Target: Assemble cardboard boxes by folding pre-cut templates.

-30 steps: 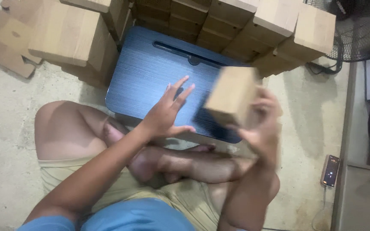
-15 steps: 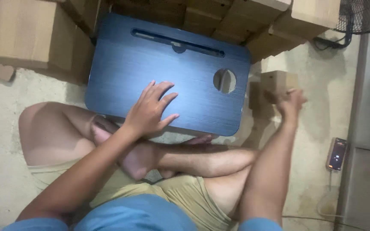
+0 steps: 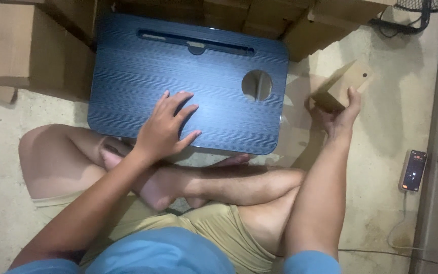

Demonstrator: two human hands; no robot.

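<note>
Right hand grips a small cardboard box beside the blue lap table; left hand lies flat, open, on it; the one-handed hold, seemingly loose, could drop the box.

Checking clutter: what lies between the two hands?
In the head view, the dark blue lap table with its round hole, then bare floor.

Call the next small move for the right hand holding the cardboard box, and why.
Probably lower the cardboard box the rest of the way to the floor and let go. The right hand holds it out to the right, clear of the blue lap desk, tilted above bare concrete. The left hand lies flat on the desk, so it looks steadied.
</note>
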